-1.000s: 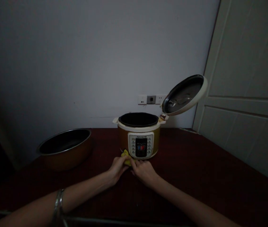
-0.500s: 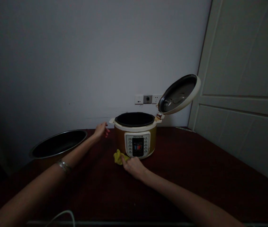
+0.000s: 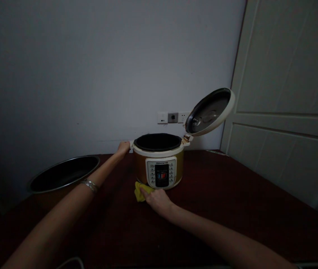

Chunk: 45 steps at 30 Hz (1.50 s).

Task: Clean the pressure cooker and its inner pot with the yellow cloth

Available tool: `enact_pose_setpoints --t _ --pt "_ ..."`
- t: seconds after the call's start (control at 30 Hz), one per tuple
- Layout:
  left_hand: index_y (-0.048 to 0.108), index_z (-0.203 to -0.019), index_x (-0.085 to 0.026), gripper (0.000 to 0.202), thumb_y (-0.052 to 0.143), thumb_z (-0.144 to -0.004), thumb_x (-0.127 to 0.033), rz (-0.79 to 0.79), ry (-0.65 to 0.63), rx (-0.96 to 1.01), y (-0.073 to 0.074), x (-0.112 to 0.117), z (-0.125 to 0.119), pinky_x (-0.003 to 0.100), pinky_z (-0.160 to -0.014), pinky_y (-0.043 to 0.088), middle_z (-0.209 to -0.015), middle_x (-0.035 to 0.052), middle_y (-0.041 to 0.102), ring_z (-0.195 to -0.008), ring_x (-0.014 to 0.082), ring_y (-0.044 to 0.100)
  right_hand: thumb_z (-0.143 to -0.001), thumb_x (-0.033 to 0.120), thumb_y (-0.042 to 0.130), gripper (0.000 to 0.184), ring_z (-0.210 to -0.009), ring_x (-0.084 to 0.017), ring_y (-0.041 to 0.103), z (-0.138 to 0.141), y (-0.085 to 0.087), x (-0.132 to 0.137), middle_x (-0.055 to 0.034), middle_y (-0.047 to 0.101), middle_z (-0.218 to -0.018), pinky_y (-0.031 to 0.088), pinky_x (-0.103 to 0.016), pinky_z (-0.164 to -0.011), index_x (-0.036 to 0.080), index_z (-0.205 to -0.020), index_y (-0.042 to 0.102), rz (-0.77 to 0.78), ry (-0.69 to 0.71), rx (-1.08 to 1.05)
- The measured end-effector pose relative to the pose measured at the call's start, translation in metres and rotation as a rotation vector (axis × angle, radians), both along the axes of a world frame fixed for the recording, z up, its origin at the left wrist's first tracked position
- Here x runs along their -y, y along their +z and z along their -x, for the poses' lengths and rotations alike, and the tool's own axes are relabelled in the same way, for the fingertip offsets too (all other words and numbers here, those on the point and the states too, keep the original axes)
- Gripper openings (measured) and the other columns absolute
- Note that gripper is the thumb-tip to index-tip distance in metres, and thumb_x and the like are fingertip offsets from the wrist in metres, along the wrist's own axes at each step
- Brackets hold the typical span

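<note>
A gold and white electric pressure cooker (image 3: 139,164) stands on the table, its round lid (image 3: 211,112) tilted up on the hinge at the right. My left hand (image 3: 124,147) is closed round the white side handle (image 3: 131,144) on the cooker's left; the fingertips are hidden. Low at the cooker's front left, my right hand (image 3: 159,201) grips a crumpled yellow cloth (image 3: 140,191) against the base. The cooker's opening looks dark inside.
At the left a wide dark inner pot (image 3: 63,173) with a metal rim rests on the dark red table (image 3: 217,209). Wall sockets (image 3: 173,117) sit behind the cooker. A panelled door (image 3: 285,97) borders the right. A pale cord (image 3: 73,259) curls at the front edge.
My left hand has moved forward onto the cooker's side handle and closed. My right hand and the cloth have shifted slightly down. The view has turned a little to the right.
</note>
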<state>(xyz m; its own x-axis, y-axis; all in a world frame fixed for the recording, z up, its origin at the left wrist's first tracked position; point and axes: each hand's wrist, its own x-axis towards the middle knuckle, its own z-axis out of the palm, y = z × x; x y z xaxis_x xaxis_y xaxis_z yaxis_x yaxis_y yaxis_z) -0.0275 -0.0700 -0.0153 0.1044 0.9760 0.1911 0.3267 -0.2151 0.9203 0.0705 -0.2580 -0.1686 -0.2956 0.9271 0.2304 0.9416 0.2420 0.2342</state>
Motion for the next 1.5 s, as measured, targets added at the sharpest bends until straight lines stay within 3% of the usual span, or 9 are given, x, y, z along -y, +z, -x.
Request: enact_pose_setpoints --t 0.4,0.5,0.63,0.83,1.03,1.2,1.3,1.4,1.5 --pt "0.041 -0.048 -0.019 0.032 0.042 -0.079 -0.010 -0.057 -0.025 -0.061 0.002 -0.001 0.001 0.023 -0.044 0.024 -0.038 -0.0020 0.035 -0.038 0.0097 0.033 -0.081 0.000 0.042 0.066 -0.063 -0.024 0.069 -0.061 0.007 0.044 -0.0092 0.072 -0.074 0.049 -0.028 -0.050 0.019 -0.144 0.033 0.101 0.013 0.143" --pt "0.041 -0.048 -0.019 0.032 0.042 -0.079 -0.011 -0.058 -0.029 -0.067 0.001 -0.001 0.001 0.023 -0.044 0.024 -0.037 -0.0022 0.034 -0.037 0.0096 0.033 -0.079 0.000 0.045 0.064 -0.063 -0.023 0.068 -0.087 0.005 0.052 -0.0098 0.072 -0.074 0.047 -0.027 -0.052 0.021 -0.140 0.041 0.079 0.015 0.075" --pt "0.042 -0.050 -0.019 0.030 0.041 -0.080 -0.013 -0.057 -0.025 -0.056 0.000 -0.003 -0.001 0.023 -0.042 0.024 -0.036 -0.0019 0.034 -0.037 0.0104 0.034 -0.077 0.004 0.051 0.052 -0.066 -0.021 0.067 -0.135 0.008 0.062 -0.0083 0.071 -0.072 0.047 -0.026 -0.059 0.024 -0.124 0.059 0.068 -0.206 -0.186" --pt "0.043 -0.054 -0.019 0.026 0.040 -0.078 -0.012 -0.055 -0.021 -0.035 -0.003 -0.008 -0.003 0.022 -0.039 0.024 -0.036 -0.0028 0.034 -0.035 0.0097 0.034 -0.082 0.013 0.050 0.046 -0.068 -0.021 0.066 -0.198 0.022 0.079 -0.0084 0.071 -0.075 0.047 -0.031 -0.066 0.027 -0.124 0.059 0.000 -0.414 -0.282" --pt "0.042 -0.053 -0.019 0.026 0.040 -0.079 -0.014 -0.055 -0.015 -0.034 -0.005 -0.014 -0.004 0.021 -0.037 0.024 -0.036 -0.0032 0.034 -0.034 0.0099 0.035 -0.092 0.031 0.041 0.044 -0.087 -0.026 0.064 -0.198 0.030 0.077 -0.0116 0.065 -0.106 0.046 -0.036 -0.070 0.037 -0.135 0.046 -0.076 -0.604 -0.142" --pt "0.041 -0.053 -0.019 0.027 0.039 -0.080 -0.015 -0.058 -0.009 -0.031 -0.007 -0.017 -0.004 0.021 -0.036 0.023 -0.036 -0.0034 0.033 -0.032 0.0099 0.034 -0.081 0.031 0.060 0.032 -0.122 -0.036 0.041 -0.186 0.032 0.060 -0.0166 0.047 -0.133 0.031 -0.049 -0.099 0.022 -0.111 0.067 -0.114 -0.462 -0.071" --pt "0.041 -0.052 -0.020 0.029 0.038 -0.081 -0.016 -0.061 -0.012 -0.027 -0.008 -0.016 -0.003 0.021 -0.036 0.024 -0.036 -0.0033 0.032 -0.032 0.0101 0.033 -0.077 0.020 0.062 0.029 -0.115 -0.028 0.049 -0.182 0.024 0.050 -0.0138 0.056 -0.124 0.035 -0.038 -0.098 0.019 -0.106 0.067 -0.025 -0.392 -0.131" --pt "0.041 -0.053 -0.019 0.029 0.038 -0.081 -0.015 -0.061 -0.013 -0.021 -0.009 -0.016 -0.003 0.021 -0.036 0.024 -0.037 -0.0029 0.034 -0.032 0.0102 0.034 -0.082 0.010 0.050 0.030 -0.103 -0.024 0.058 -0.181 0.016 0.043 -0.0154 0.062 -0.111 0.042 -0.030 -0.083 0.013 -0.110 0.062 -0.027 -0.487 -0.218" --pt "0.043 -0.054 -0.019 0.027 0.040 -0.080 -0.016 -0.060 -0.006 -0.015 -0.009 -0.016 -0.004 0.021 -0.036 0.024 -0.036 -0.0028 0.035 -0.032 0.0104 0.035 -0.088 0.014 0.042 0.028 -0.095 -0.021 0.062 -0.180 0.014 0.038 -0.0151 0.066 -0.105 0.042 -0.025 -0.073 0.012 -0.110 0.060 -0.053 -0.583 -0.336"
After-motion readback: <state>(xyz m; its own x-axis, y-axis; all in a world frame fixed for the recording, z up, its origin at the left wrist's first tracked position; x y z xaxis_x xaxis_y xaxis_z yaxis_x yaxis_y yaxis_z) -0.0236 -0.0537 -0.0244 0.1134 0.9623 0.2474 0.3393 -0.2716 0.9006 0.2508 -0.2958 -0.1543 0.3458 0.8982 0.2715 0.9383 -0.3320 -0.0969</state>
